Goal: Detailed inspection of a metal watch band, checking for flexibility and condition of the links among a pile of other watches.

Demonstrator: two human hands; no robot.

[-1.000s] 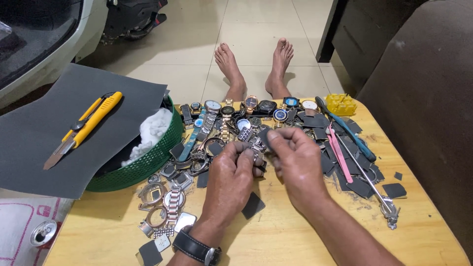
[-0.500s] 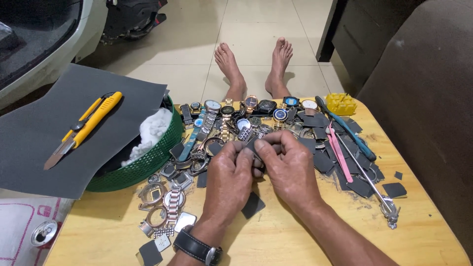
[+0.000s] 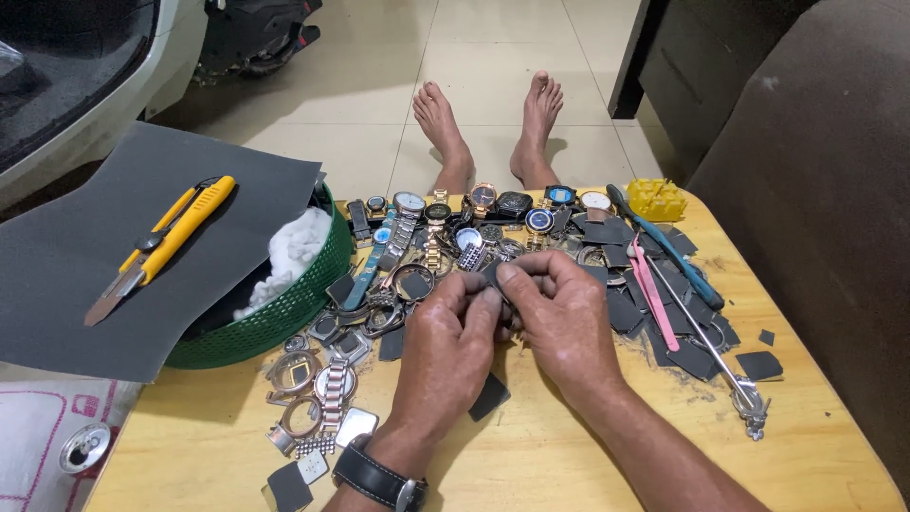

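Left hand (image 3: 447,339) and right hand (image 3: 561,318) meet mid-frame, both grips pinched on a small dark piece (image 3: 500,284), over a yellow wooden worktop (image 3: 569,455) littered with watches (image 3: 445,223). Green basket (image 3: 284,318) left; tiled floor (image 3: 379,104) above.

Black wristwatch (image 3: 377,479) — bare forearms, bare feet (image 3: 488,128)

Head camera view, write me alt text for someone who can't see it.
Two hands, the left hand wearing a black wristwatch and the right hand, pinch a small dark piece together over a wooden table strewn with watches and watch cases. A yellow utility knife lies on grey sandpaper covering a green basket.
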